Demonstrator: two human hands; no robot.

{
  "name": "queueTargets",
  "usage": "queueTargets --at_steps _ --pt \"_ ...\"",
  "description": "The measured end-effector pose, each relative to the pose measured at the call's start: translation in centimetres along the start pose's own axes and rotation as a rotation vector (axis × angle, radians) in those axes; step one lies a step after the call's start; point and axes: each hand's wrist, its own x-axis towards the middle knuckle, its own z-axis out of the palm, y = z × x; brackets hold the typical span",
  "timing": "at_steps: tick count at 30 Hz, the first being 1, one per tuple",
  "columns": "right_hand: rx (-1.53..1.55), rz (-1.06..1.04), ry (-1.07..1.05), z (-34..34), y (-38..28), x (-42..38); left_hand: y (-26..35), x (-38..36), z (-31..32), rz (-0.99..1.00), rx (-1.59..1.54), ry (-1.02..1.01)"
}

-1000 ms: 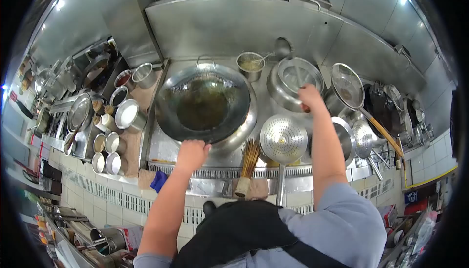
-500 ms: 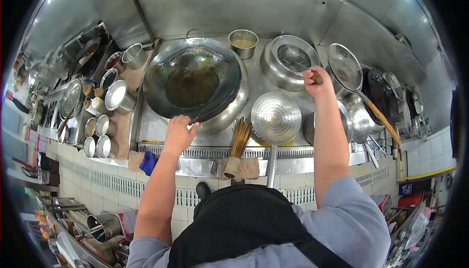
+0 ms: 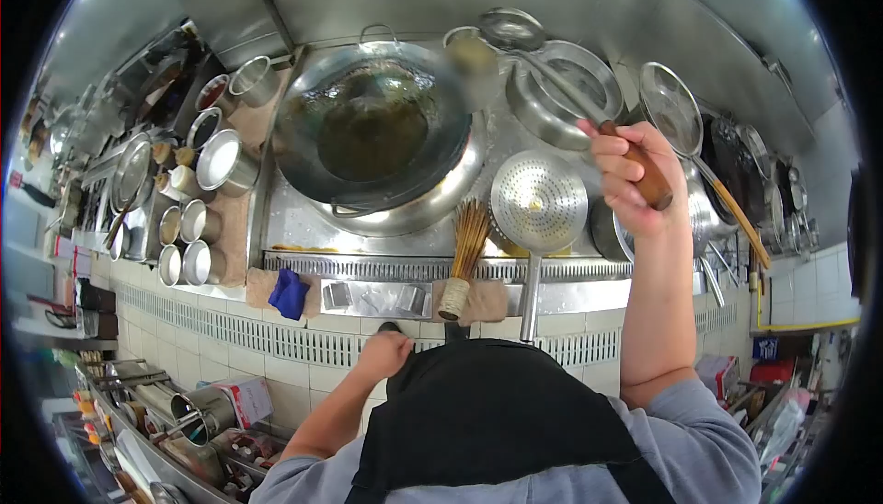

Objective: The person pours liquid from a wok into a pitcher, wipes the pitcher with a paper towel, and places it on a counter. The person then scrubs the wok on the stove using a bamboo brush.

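In my right hand [image 3: 639,164] is the brown wooden grip of a ladle [image 3: 579,95], its fingers wrapped round it. The metal shaft slants up and left, and the round ladle bowl hangs between a blurred pot of yellowish liquid [image 3: 472,61] and a wide steel basin [image 3: 568,90]. My left hand [image 3: 386,354] is low, by the apron, loosely closed with nothing showing in it. Ahead of it sits a large dark wok [image 3: 303,150] with oily liquid at its bottom. Nearer me are a bamboo brush [image 3: 469,239] and a perforated skimmer [image 3: 539,202].
Steel cups, pots and bottles crowd the left side, among them a steel pot [image 3: 221,162]. A blue cloth [image 3: 290,294] lies on the front ledge. At the right, a wire strainer [image 3: 670,107] with a wooden handle rests above more pans and ladles.
My left hand has come off the wok's near rim and dropped to the apron. My right hand has moved slightly right and nearer, and the ladle it holds now shows in full.
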Motion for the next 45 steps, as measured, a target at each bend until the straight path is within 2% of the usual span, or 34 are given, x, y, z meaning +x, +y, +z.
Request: queueTargets --at_steps 1,2,4,5,7,8,11,14,15,17,19,21,25,27,31,33,35,37,39,41,43,45 --pt "-0.040 0.029 -0.003 0.7 1.1 -0.2 -1.5 0.2 2.4 -0.025 -0.055 -0.114" --pt "-0.079 0.058 -0.005 0.9 2.0 -0.3 -2.7 0.8 4.7 -0.013 -0.058 -0.130" --pt "-0.107 0.090 0.021 0.8 3.3 -0.2 -3.8 2.3 9.0 0.051 0.137 -0.066" --pt "-0.142 0.136 0.025 0.9 3.8 0.1 -3.6 3.5 10.0 0.056 0.126 -0.060" --pt "-0.207 0.190 0.136 1.1 5.1 0.5 -3.2 6.9 11.2 -0.179 0.232 -0.616" --pt "-0.263 0.194 0.152 1.0 5.6 0.8 -2.8 7.3 11.5 -0.129 0.213 -0.496" --pt "-0.576 0.144 0.239 0.5 6.7 1.5 -3.5 7.8 14.2 -0.180 0.145 -0.425" --pt "-0.878 0.046 0.301 -0.8 6.8 1.0 -5.3 7.2 16.1 -0.117 0.185 -0.330" --pt "-0.889 0.030 0.308 -1.1 5.9 0.7 -5.3 7.5 16.3 -0.107 0.195 -0.295" --pt "-0.983 -0.087 0.376 -1.7 3.6 -0.3 -3.7 8.1 13.6 -0.180 0.170 -0.541" --pt "-0.981 -0.265 0.435 -1.7 0.6 -0.5 -5.4 7.1 15.2 -0.074 0.199 -0.337" --pt "-1.038 -0.485 0.471 -2.4 -3.5 0.8 -5.7 6.5 13.7 -0.249 0.134 -0.394" --pt "-0.973 -0.730 0.616 -4.7 -14.6 7.6 -6.2 1.7 9.4 -0.398 0.039 -0.102" --pt "-1.018 -0.747 0.623 -4.2 -18.6 9.9 -6.4 -1.0 6.7 -0.451 0.034 -0.075" --pt "-1.028 -0.705 0.632 -2.4 -19.3 9.4 -5.9 -5.9 3.3 -0.618 -0.046 0.008" --pt "-1.206 -0.641 0.503 -2.3 -16.9 7.2 -6.8 -7.5 3.1 -0.592 -0.029 0.064" --pt "-1.222 -0.621 0.496 -1.1 -12.8 4.0 -6.4 -7.8 2.6 -0.584 -0.037 0.055" --pt "-1.238 -0.574 0.485 -2.2 -12.4 3.2 -5.1 -7.3 2.0 -0.576 -0.047 0.042" --pt "-1.265 -0.591 0.527 -3.2 -12.4 2.0 -4.6 -6.3 2.3 -0.446 0.023 0.002" --pt "-1.284 -0.592 0.513 -4.5 -12.4 1.9 -2.4 -5.1 2.4 -0.440 -0.100 0.008" --pt "-1.298 -0.566 0.651 -6.2 -11.7 1.5 1.4 -3.7 2.1 -0.420 -0.209 0.026" --pt "-1.286 -0.517 0.618 -9.8 -12.2 2.0 5.0 -2.0 2.9 -0.375 -0.374 0.050"
